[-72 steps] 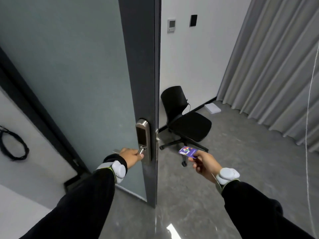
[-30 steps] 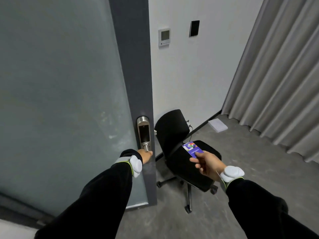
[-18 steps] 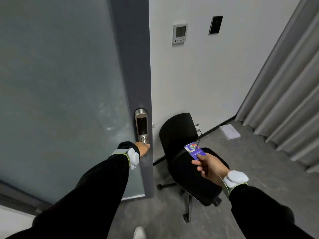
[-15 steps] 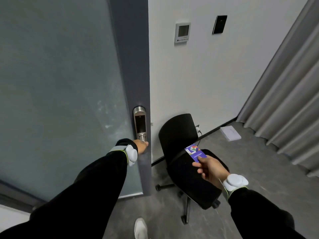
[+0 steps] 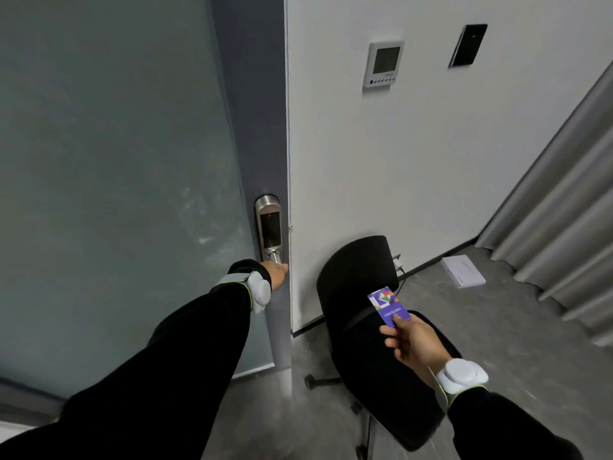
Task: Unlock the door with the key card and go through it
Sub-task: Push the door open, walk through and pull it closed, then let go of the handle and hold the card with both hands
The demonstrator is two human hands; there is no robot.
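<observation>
Left hand (image 5: 277,273) clamped round door (image 5: 132,161) handle below lock (image 5: 269,229); right hand (image 5: 414,343) pinching key card (image 5: 388,305) near chair (image 5: 358,270).

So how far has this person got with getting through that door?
Unlocking looks done: the door stands open, its edge clear of the wall. In hand: the left hand is at the handle under the lock plate, and the right hand holds the key card. Left: walking on in, where a black chair stands close in the way.
</observation>
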